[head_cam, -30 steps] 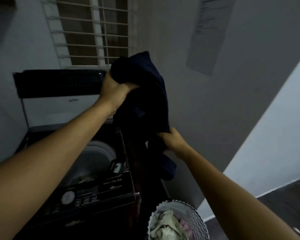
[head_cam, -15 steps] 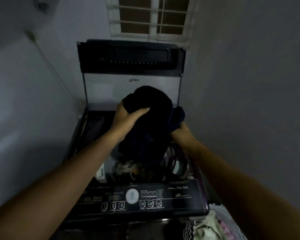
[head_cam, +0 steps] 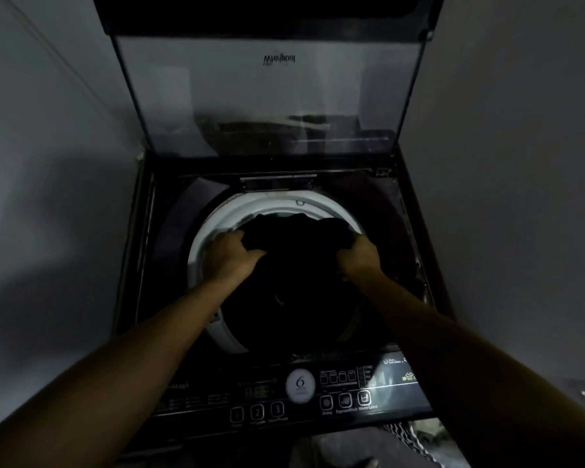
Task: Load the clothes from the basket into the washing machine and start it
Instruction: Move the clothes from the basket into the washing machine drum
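A dark top-loading washing machine [head_cam: 399,204] stands in front of me with its glass lid [head_cam: 267,96] raised. A dark garment [head_cam: 298,251] fills the mouth of the drum inside the white ring [head_cam: 217,224]. My left hand [head_cam: 232,256] grips the garment's left edge and my right hand [head_cam: 358,256] grips its right edge, both down in the drum opening. The control panel [head_cam: 301,390] with a round white dial runs along the near edge. A sliver of the laundry basket [head_cam: 406,434] shows at the bottom right.
Grey walls close in on both sides of the machine. The basket holds pale cloth, mostly cut off by the frame edge. The room is dim.
Both hands have lowered the dark garment from above the machine down into the drum opening. My view has tilted down over the machine.
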`<state>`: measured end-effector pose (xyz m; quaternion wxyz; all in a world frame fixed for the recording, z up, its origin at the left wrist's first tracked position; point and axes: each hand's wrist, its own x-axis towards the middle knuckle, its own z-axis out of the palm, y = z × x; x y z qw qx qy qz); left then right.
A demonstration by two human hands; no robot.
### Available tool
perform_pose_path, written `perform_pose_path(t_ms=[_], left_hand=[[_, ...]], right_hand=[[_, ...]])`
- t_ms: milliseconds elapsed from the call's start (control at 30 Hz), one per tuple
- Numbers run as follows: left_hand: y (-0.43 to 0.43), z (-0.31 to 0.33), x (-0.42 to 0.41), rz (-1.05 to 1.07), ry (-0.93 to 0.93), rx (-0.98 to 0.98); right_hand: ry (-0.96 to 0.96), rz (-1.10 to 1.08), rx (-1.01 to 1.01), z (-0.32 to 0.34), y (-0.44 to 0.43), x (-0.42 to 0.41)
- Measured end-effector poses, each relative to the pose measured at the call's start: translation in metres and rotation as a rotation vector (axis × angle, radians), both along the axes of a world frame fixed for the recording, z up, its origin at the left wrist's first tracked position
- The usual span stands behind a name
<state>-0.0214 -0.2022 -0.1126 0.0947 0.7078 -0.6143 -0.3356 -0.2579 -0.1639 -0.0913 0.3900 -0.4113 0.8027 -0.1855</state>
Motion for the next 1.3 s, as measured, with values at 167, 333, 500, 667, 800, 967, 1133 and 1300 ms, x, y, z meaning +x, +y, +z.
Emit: perform_pose_path(t_ms=[167, 333, 500, 667, 800, 967, 1133, 1300], left_hand=[[-0.005, -0.016, 0.005, -0.058, -0.212, 0.024], [-0.014, -0.026, 0.006, -0.035, -0.114, 0.204], [-0.009, -0.03, 0.007, -0.155, 0.099, 0.359], [-0.011, -0.018, 0.007, -0.224, 0.095, 0.321], [-0.017, 0.011, -0.001, -0.236, 0.166, 0.305], [-0.024, 0.069, -0.042, -0.334, 0.266, 0.164], [-0.021, 0.12, -0.112, -0.476, 0.342, 0.035], [0.009, 0.149, -0.202, -0.645, 0.438, -0.013]], right_hand=[[0.015, -0.105, -0.012, -0.024, -0.007, 0.003], [-0.112, -0.13, 0.026, -0.038, -0.009, 0.006], [-0.204, -0.104, 0.04, -0.047, -0.004, 0.008], [-0.173, -0.014, 0.031, -0.035, 0.002, 0.014], [-0.13, 0.088, -0.022, -0.002, 0.004, 0.01], [-0.065, 0.145, -0.114, 0.06, 0.008, -0.01], [0.014, 0.055, -0.227, 0.118, 0.036, -0.058], [0.093, -0.064, -0.215, 0.148, 0.091, -0.134]])
